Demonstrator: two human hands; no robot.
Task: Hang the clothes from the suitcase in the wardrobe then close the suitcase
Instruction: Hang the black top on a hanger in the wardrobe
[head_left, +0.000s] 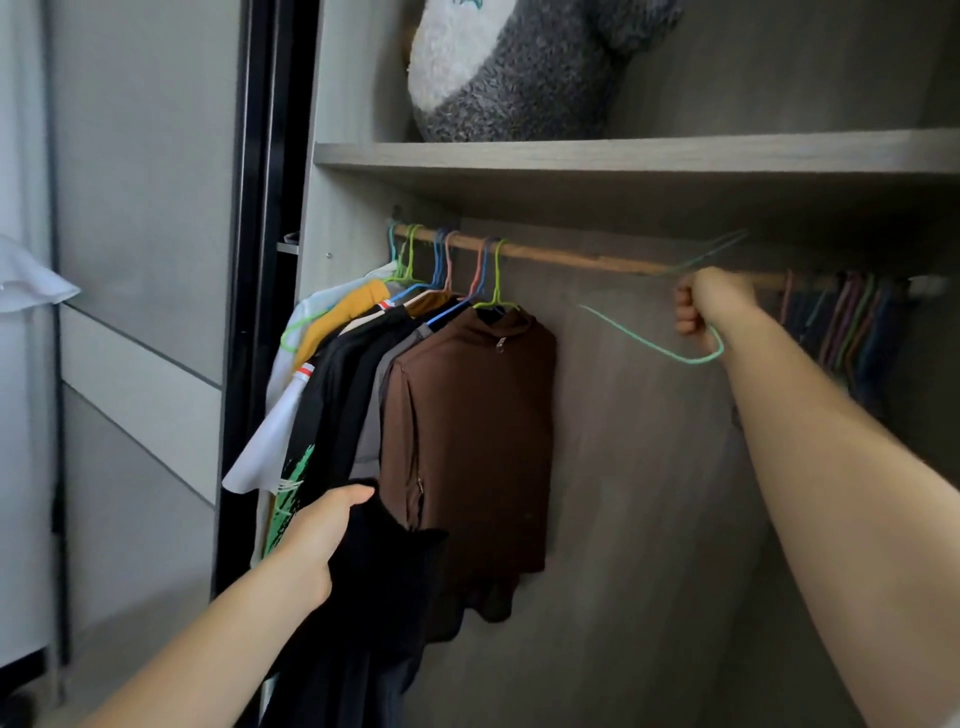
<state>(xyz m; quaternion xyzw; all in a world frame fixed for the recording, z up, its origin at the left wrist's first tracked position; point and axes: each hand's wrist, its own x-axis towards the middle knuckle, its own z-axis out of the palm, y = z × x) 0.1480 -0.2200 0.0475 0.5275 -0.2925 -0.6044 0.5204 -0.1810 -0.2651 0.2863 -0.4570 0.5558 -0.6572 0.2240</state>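
Observation:
The open wardrobe has a wooden rail (582, 258) under a shelf. At the rail's left end hang several clothes on coloured hangers, the nearest a brown zip top (472, 431). My left hand (317, 535) grips a black garment (384, 587) low in front of those clothes. Up at the rail, right of the middle, my right hand (709, 306) holds an empty green hanger (654, 343); its hook is blurred, level with the rail. The suitcase is out of view.
A bunch of empty coloured hangers (852, 332) hangs at the rail's right end. A grey and white plush toy (509, 67) lies on the shelf (623, 153) above. A sliding door panel (140, 312) stands to the left.

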